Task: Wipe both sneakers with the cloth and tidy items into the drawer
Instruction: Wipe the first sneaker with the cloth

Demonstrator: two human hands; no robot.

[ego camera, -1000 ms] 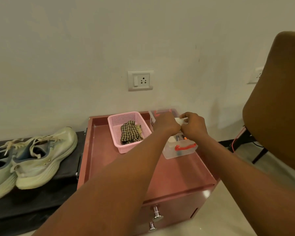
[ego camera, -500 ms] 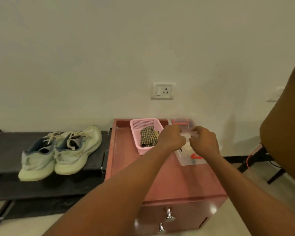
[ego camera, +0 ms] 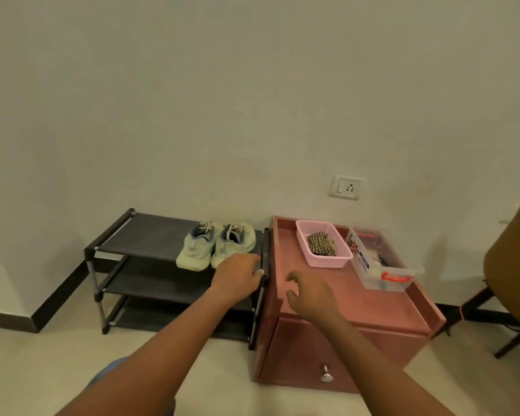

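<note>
Left hand fingers hidden, chair cut by right edge — box contents indistinct

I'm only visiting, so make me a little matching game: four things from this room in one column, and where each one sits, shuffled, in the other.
Things:
1 sneakers
2 checked cloth
3 clear box
4 socket

Places:
A in the pink basket
B on the wall
C on the black rack, top shelf
D on the cabinet top, right of the basket

Pairs: 1-C, 2-A, 3-D, 4-B
</note>
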